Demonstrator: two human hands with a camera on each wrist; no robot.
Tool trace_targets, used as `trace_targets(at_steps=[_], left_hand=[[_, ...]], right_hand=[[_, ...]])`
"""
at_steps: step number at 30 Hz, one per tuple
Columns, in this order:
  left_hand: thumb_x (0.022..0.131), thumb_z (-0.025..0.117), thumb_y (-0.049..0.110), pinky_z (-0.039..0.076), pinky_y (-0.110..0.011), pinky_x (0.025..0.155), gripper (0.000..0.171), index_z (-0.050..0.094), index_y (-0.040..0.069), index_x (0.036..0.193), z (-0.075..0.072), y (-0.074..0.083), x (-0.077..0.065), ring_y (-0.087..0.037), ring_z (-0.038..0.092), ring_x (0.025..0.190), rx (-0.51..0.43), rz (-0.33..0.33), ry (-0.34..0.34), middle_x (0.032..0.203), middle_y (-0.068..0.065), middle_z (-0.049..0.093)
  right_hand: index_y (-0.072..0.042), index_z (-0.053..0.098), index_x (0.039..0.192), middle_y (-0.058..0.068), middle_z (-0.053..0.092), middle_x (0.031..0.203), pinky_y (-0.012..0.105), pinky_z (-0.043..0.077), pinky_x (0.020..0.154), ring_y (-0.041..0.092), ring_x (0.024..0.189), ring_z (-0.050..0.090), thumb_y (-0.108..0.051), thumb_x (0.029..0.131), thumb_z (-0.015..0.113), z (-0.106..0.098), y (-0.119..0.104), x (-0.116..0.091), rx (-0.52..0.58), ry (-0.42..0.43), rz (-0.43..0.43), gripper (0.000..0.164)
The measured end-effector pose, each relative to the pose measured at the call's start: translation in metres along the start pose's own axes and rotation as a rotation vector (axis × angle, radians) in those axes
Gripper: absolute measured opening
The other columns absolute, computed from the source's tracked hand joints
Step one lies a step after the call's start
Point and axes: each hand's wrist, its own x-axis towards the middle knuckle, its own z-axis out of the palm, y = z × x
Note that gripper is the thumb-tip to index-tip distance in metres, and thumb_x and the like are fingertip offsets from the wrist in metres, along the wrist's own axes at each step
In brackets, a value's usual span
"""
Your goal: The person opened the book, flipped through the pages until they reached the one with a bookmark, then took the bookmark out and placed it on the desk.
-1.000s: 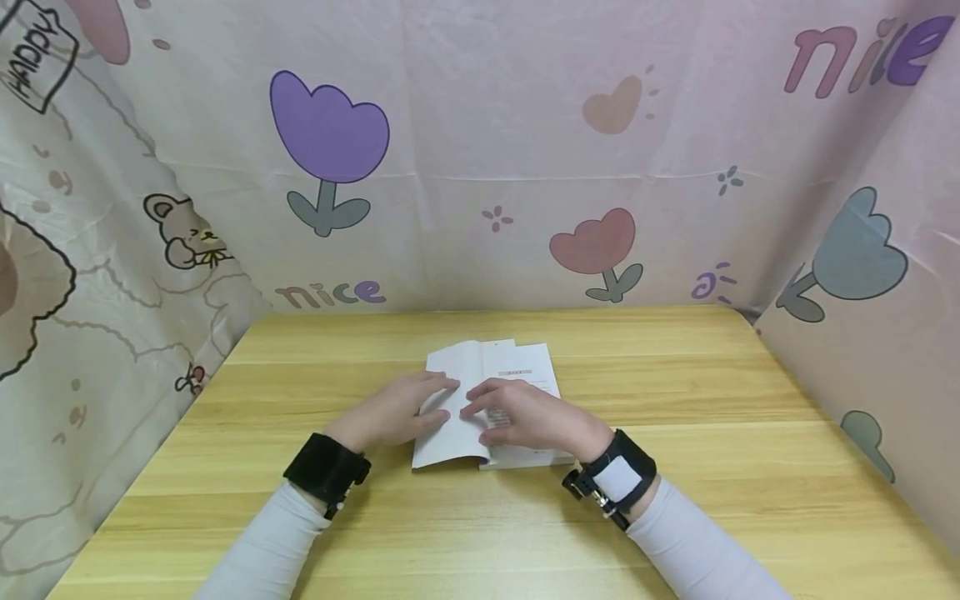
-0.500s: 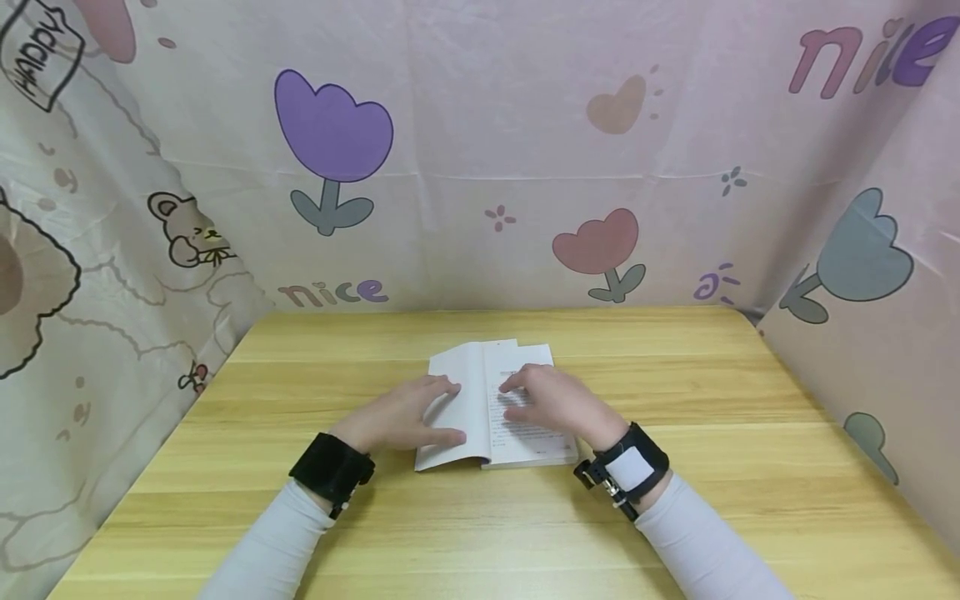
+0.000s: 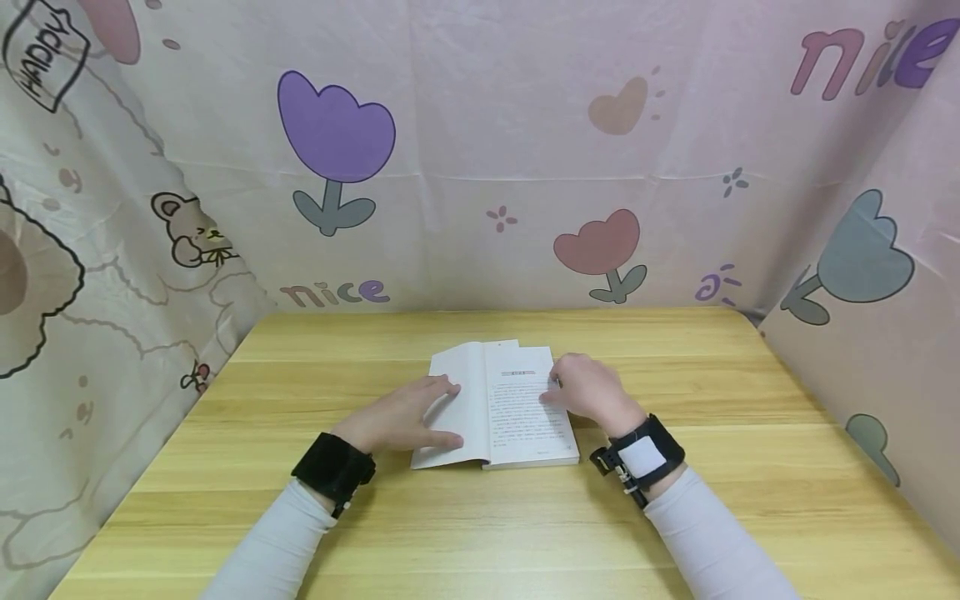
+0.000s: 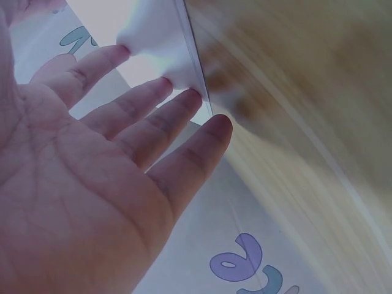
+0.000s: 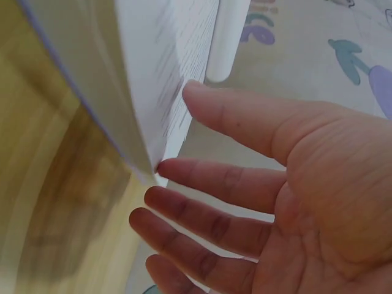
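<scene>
An open book point(image 3: 525, 417) lies on the wooden table, printed text on its right page and a blank left page point(image 3: 457, 421). Across the left page my left hand point(image 3: 397, 412) rests with spread, fairly straight fingers; its thumb lies near the lower part of the page. In the left wrist view, the fingertips point(image 4: 164, 86) touch the book's outer edge. My right hand point(image 3: 592, 390) is at the right page's outer edge. The right wrist view shows its index fingertip point(image 5: 164, 166) touching the page edge, the thumb point(image 5: 233, 113) over the text side, apart from the index.
The book sits around the middle of the light wooden table point(image 3: 300, 533). A patterned cloth point(image 3: 465, 108) with flowers and lettering hangs behind the table and along both sides. A black strap device point(image 3: 333, 468) is on each wrist.
My right hand has moved rightward from the book's middle across the right page to its outer edge, uncovering the text. The left hand stays on the left page, its thumb slightly further over.
</scene>
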Motion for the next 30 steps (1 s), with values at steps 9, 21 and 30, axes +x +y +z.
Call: trace_targets(at_steps=[9,21,30], left_hand=[[0.074,0.063,0.070,0.024,-0.045,0.109,0.094,0.041,0.017,0.148,0.0020,-0.0027,0.0010,-0.025,0.024,0.139,-0.010,-0.014,-0.008,0.154,-0.007,0.029],[0.074,0.064,0.069,0.025,-0.045,0.109,0.094,0.041,0.017,0.148,0.0023,-0.0038,0.0026,-0.024,0.025,0.139,-0.024,-0.012,-0.009,0.153,-0.007,0.029],[0.073,0.065,0.068,0.025,-0.045,0.109,0.094,0.040,0.017,0.149,0.0023,-0.0039,0.0024,-0.024,0.025,0.139,-0.036,-0.020,-0.015,0.153,-0.007,0.029]], right_hand=[[-0.015,0.065,0.069,0.000,0.053,0.061,0.027,0.031,0.047,0.016,0.055,0.048,-0.034,0.080,0.076,-0.0027,0.0052,-0.0004,-0.016,-0.031,0.041,0.024],[-0.012,0.071,0.080,0.000,0.059,0.070,0.025,0.032,0.046,0.015,0.056,0.049,-0.031,0.076,0.080,-0.0029,0.0068,0.0022,0.029,0.073,0.018,0.022],[-0.017,0.073,0.081,-0.007,0.064,0.074,0.029,0.044,0.053,0.013,0.064,0.056,-0.030,0.079,0.078,-0.0042,0.0063,0.0053,0.088,0.152,-0.013,0.014]])
